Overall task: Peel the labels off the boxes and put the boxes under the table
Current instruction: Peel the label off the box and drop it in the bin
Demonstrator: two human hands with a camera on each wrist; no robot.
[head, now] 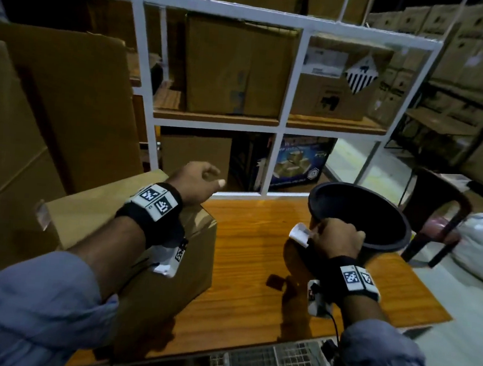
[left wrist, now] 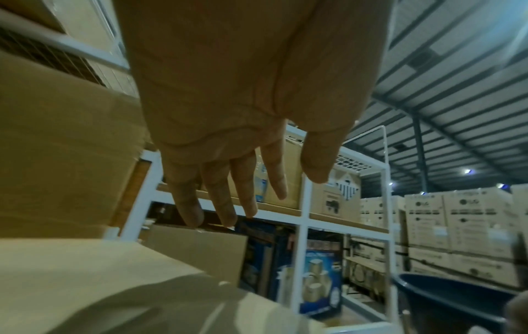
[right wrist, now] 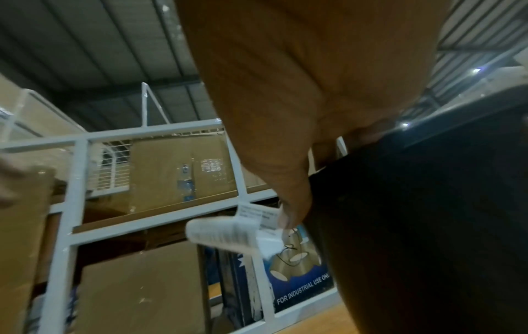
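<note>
Peeled label pinched in the right hand beside a black bin; 1 cardboard box waiting on the table.

Lower left of the head view: cardboard box (head: 148,233) resting on the wooden table (head: 257,257), left forearm crossing above it. Left hand (head: 198,183) just past the box's far edge, fingers (left wrist: 220,203) loosely apart and clamped on nothing. Lower right: right hand (head: 336,239) at the near rim of the black bin (head: 359,219), thumb and fingertips pinching a curled white label (head: 300,234). Probably light and limp, sticky on 1 side, likely to cling to skin on release. Box probably stiff and fairly light, best gripped by 2 opposite sides or under the base. Further back, upper centre: white shelving rack (head: 283,122) loaded with cartons.
</note>
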